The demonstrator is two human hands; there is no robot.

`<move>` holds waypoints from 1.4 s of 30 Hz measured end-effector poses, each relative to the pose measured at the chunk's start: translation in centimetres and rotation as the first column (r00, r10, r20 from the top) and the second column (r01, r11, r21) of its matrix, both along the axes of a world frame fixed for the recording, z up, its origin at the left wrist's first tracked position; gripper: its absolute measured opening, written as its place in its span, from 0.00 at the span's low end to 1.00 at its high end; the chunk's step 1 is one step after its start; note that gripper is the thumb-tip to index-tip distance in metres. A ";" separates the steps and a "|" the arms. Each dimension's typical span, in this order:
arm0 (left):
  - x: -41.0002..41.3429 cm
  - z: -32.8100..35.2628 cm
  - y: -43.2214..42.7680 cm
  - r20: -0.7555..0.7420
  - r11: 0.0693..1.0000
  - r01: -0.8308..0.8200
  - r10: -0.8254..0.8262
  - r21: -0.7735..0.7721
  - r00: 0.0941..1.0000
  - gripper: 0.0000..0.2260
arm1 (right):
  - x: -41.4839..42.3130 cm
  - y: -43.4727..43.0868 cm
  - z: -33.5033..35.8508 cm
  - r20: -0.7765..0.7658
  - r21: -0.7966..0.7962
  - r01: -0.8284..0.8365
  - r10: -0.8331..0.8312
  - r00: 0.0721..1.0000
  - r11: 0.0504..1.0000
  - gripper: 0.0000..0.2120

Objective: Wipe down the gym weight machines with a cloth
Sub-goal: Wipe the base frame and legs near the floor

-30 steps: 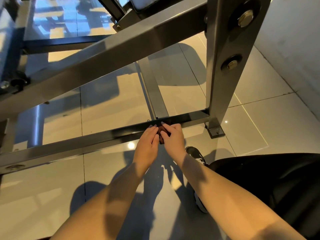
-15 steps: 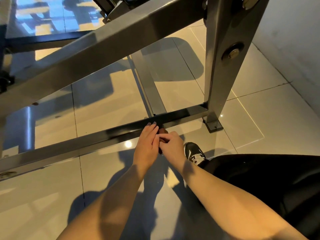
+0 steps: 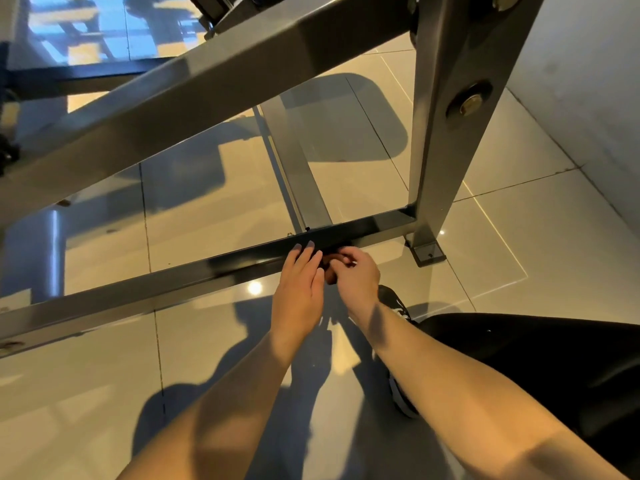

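Note:
A grey steel weight machine frame fills the view; its low horizontal base bar (image 3: 180, 282) runs from lower left to the upright post (image 3: 446, 140) at right. A small dark brown cloth (image 3: 330, 268) shows between my two hands, mostly hidden by them, beside the bar. My left hand (image 3: 299, 289) lies with straight fingers, tips touching the bar. My right hand (image 3: 356, 275) has its fingers curled round the cloth.
A thick diagonal beam (image 3: 194, 98) crosses overhead, close to my head. A second floor rail (image 3: 294, 161) runs away from the base bar. The post's foot plate (image 3: 427, 253) sits on glossy beige tiles. My black shoe (image 3: 394, 303) and dark-clothed leg (image 3: 536, 368) are at right; a grey wall (image 3: 588, 71) stands beyond.
The right hand has gone from flat fingers on the bar to curled fingers gathering the cloth. The left hand stays at the bar. The view has drifted slightly.

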State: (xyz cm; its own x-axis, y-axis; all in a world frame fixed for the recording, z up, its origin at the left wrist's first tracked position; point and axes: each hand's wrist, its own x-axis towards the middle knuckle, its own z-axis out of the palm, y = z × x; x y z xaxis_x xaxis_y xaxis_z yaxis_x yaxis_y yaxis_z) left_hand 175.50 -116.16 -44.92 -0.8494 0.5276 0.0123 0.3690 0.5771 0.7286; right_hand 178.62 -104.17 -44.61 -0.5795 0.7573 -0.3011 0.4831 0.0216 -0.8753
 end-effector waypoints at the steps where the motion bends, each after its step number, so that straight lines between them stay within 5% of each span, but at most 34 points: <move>1: -0.1 -0.1 0.0 -0.028 1.000 -0.002 0.001 -0.025 1.000 0.19 | -0.2 1.1 0.1 -0.003 -0.038 0.101 -0.101 0.995 0.994 0.12; 4: -0.3 0.1 0.6 -0.078 0.996 -0.044 0.039 -0.075 0.996 0.18 | -0.6 3.1 0.8 -0.110 -0.079 0.303 -0.310 0.944 0.950 0.12; 10: -1.4 1.2 2.7 0.004 1.000 0.006 -0.006 0.004 1.000 0.17 | 0.2 0.2 0.8 -0.022 0.205 -0.109 0.116 0.993 0.973 0.12; 18: -1.4 1.2 2.5 0.049 0.999 -0.001 -0.001 0.052 0.999 0.17 | -0.3 6.3 1.2 -0.009 0.522 0.045 -0.048 0.999 0.852 0.09; 20: -1.7 1.2 2.2 0.045 0.998 -0.005 0.002 0.058 0.999 0.17 | -0.7 4.2 1.4 0.006 0.512 -0.076 0.084 0.996 0.856 0.12; 22: -2.1 1.1 1.9 0.038 0.998 -0.036 0.034 0.050 0.999 0.17 | -0.6 1.8 1.3 0.154 0.573 -0.328 0.294 0.943 0.751 0.15; 25: -2.5 1.4 1.4 0.040 0.999 -0.047 0.046 0.019 0.998 0.17 | -0.6 0.9 1.4 0.208 0.512 -0.446 0.398 0.893 0.734 0.15; 29: -2.8 2.0 1.0 0.067 1.000 -0.001 0.001 0.003 0.998 0.17 | -1.8 1.6 3.0 0.150 0.331 -0.247 0.208 0.967 0.911 0.14; 32: -2.6 3.2 0.6 0.100 0.999 0.021 -0.024 0.033 0.995 0.17 | -1.7 0.3 4.6 0.144 0.251 -0.351 0.324 0.935 0.902 0.14; 37: -2.9 6.5 -0.9 0.180 0.998 0.009 -0.021 0.069 0.983 0.18 | -1.5 -2.1 7.3 0.021 0.168 -0.215 0.214 0.977 0.962 0.15; 42: -3.4 9.9 -3.3 0.261 0.955 -0.264 0.222 0.136 0.939 0.15 | -3.6 -5.7 11.9 -0.083 0.158 -0.281 0.296 0.951 0.947 0.15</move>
